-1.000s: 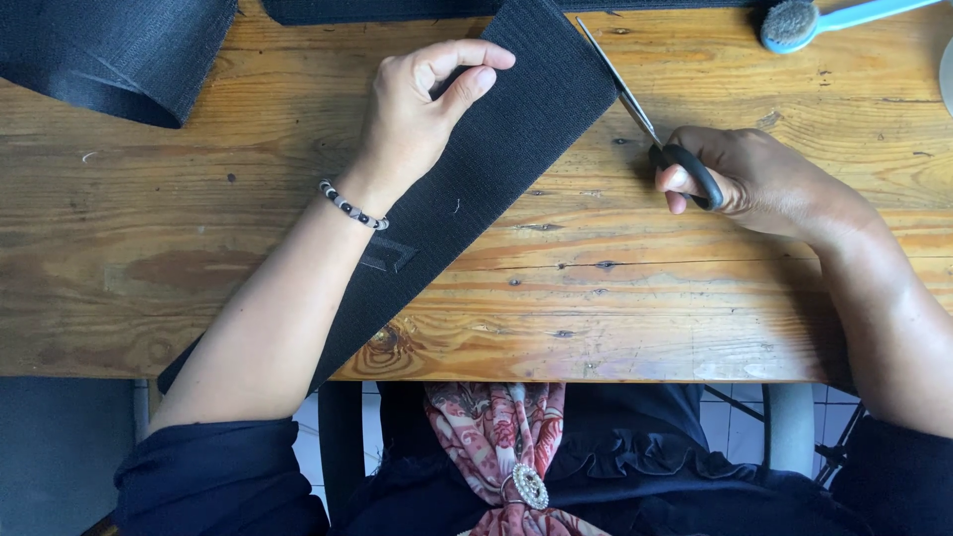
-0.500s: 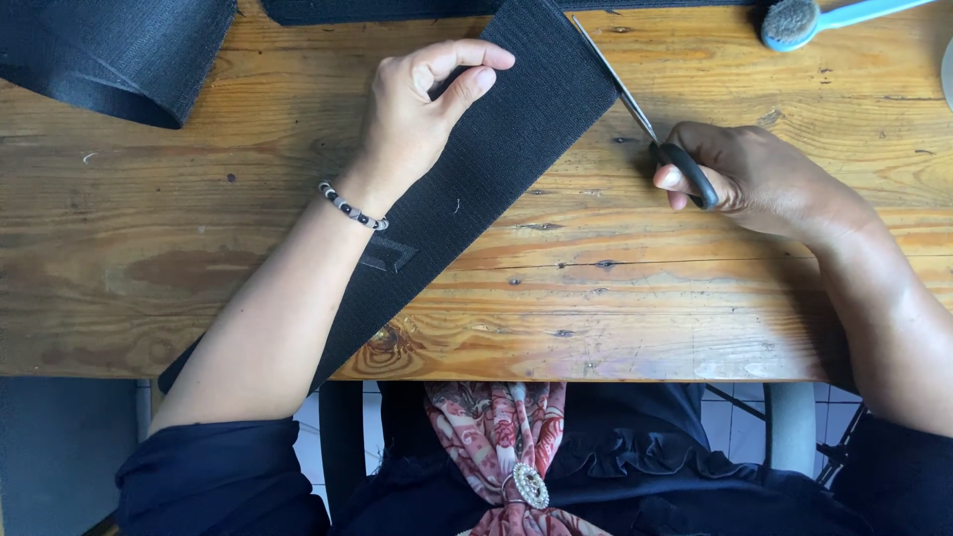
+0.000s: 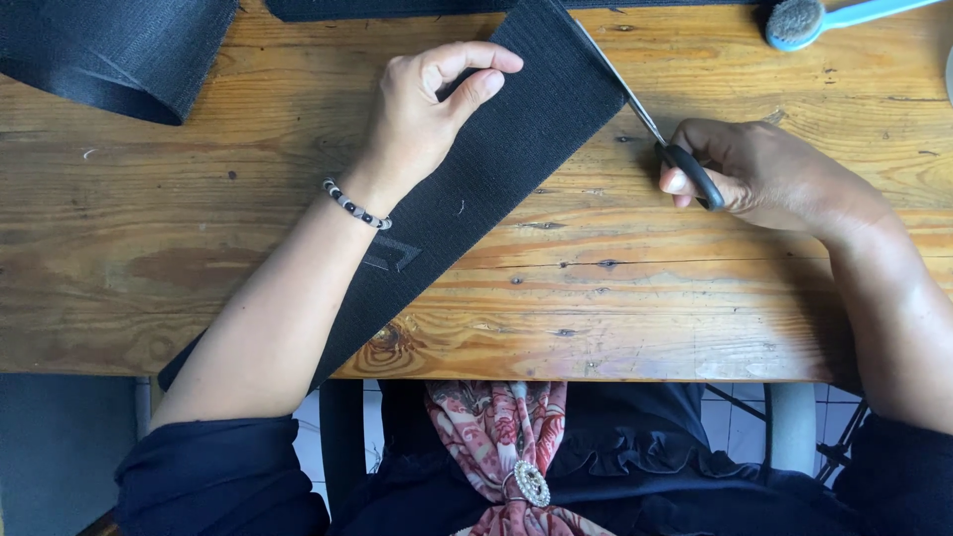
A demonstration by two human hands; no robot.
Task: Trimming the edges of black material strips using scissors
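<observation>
Black fabric strip (image 3: 496, 169) is lying diagonally across the wooden counter (image 3: 645, 298) in the head view, running from the far edge near the top middle down toward the near left edge, where its lower end is hanging over the side beneath the left forearm. The left hand (image 3: 422, 114) is resting on the strip, palm down, with fingers curled and thumb and forefinger pinching close together at the cloth, pressing it flat against the planks. The right hand (image 3: 759, 174) is closing around the dark handles of a pair of scissors (image 3: 645, 119), whose thin metal blades are pointing up and left, lying right along the strip's right edge; whether the blades are parted cannot be told. A beaded bracelet (image 3: 355, 204) is sitting on the left wrist. The counter is showing worn, knotted boards with cracks and dark spots. At the far left corner a larger fold of dark fabric (image 3: 109, 50) is lying on the wood, well apart from the strip, and at the far right a brush with a light blue handle (image 3: 824, 18) is resting at the edge. Below the counter's near edge, a red patterned scarf (image 3: 496, 427) with a round brooch is hanging over dark clothing, and pale tiled floor (image 3: 735, 427) is showing beside a chair leg.
</observation>
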